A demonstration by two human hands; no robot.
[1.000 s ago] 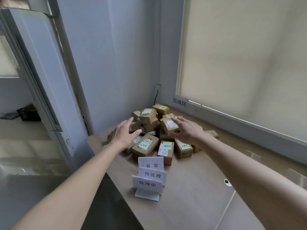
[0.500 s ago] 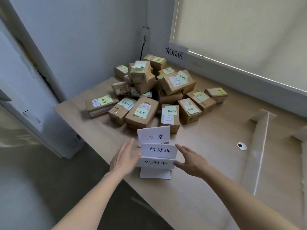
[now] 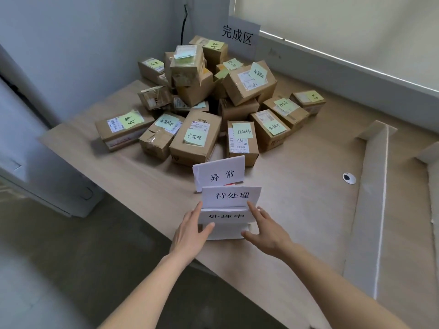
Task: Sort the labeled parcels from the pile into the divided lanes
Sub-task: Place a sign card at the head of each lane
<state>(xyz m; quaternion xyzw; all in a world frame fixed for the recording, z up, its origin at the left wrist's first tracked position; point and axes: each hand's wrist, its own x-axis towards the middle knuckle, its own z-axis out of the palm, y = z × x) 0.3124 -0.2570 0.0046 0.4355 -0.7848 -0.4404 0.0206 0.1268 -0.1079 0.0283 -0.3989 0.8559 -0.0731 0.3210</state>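
A pile of brown cardboard parcels (image 3: pixel 209 100) with green sticky notes and shipping labels fills the table's far corner. Three white folded paper signs stand in a row near the front edge: the rear sign (image 3: pixel 219 173), the middle sign (image 3: pixel 231 195) and the front sign (image 3: pixel 224 225). My left hand (image 3: pixel 190 231) pinches the front sign's left edge, thumb on its face. My right hand (image 3: pixel 266 231) is at that sign's right edge, with its index finger straight along the edge and its thumb near the base.
Pale cardboard lane dividers (image 3: pixel 370 186) run along the beige table (image 3: pixel 297 210) at right, a second one (image 3: pixel 427 154) at the far right. A cable grommet (image 3: pixel 349 178) sits beside them. A white wall sign (image 3: pixel 238 36) hangs behind the pile. The floor drops off on the left.
Both hands drew back from the parcel pile to the front sign and closed in on its two edges. The view tilted down and moved closer.
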